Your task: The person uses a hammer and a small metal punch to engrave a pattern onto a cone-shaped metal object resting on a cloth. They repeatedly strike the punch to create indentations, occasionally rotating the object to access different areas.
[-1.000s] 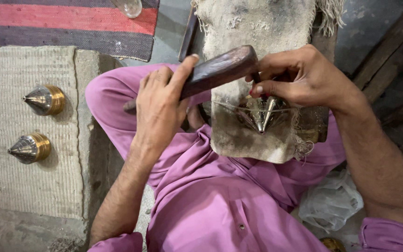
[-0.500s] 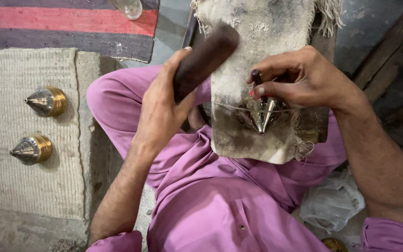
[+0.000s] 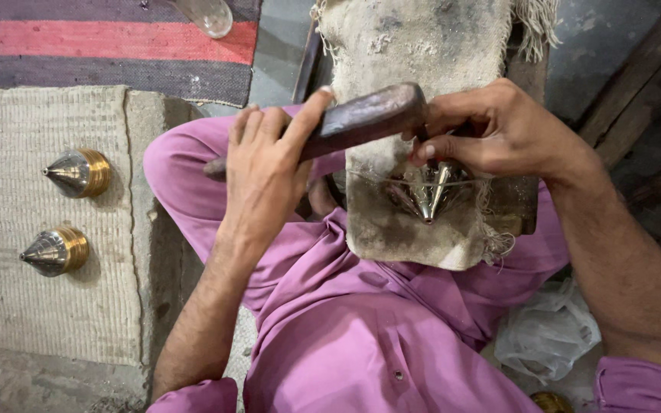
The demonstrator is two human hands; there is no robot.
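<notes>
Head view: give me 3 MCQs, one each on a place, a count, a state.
1. Where do the loose cone-shaped metal pieces lie?
A. On the woven mat at the person's left
B. On the striped rug
C. In the plastic bag

2. How many cone pieces lie on that mat?
A. One
B. Two
C. Four

3. What is the left hand doing?
A. Resting open on the knee
B. Gripping the dark wooden mallet
C. Holding a glass

Answers:
1 A: both cone pieces sit on the woven mat.
2 B: two show there, no more.
3 B: the left hand has its fingers wrapped round the dark wooden mallet, while the right hand steadies a shiny cone on the cloth-covered block.
</notes>
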